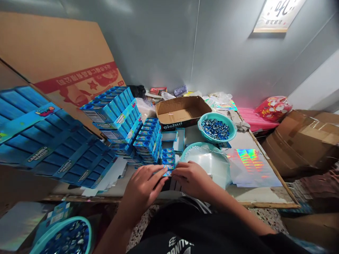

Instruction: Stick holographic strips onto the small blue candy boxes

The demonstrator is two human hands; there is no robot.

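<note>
A small blue printed box [167, 173] sits between my hands at the table's front edge. My left hand [145, 181] has its fingers closed on the left side of it. From the right, my right hand [192, 177] grips the same box with curled fingers; its thumb is mostly hidden. Just beyond my fingertips, several similar blue boxes [168, 156] stand in a row, beside a light-blue open tray [180, 139]. A turquoise basin [194, 145] covered with a clear plastic sheet [209, 164] lies just past my right hand.
Stacked blue boxes [113, 113] rise on the left, with a taller stack [47, 141] nearer me. An open cardboard box [182, 109] stands behind, beside a turquoise bowl [233, 128] of shiny blue wrapped pieces. Holographic sheets [254, 169] lie right. Another basin [88, 229] is low left.
</note>
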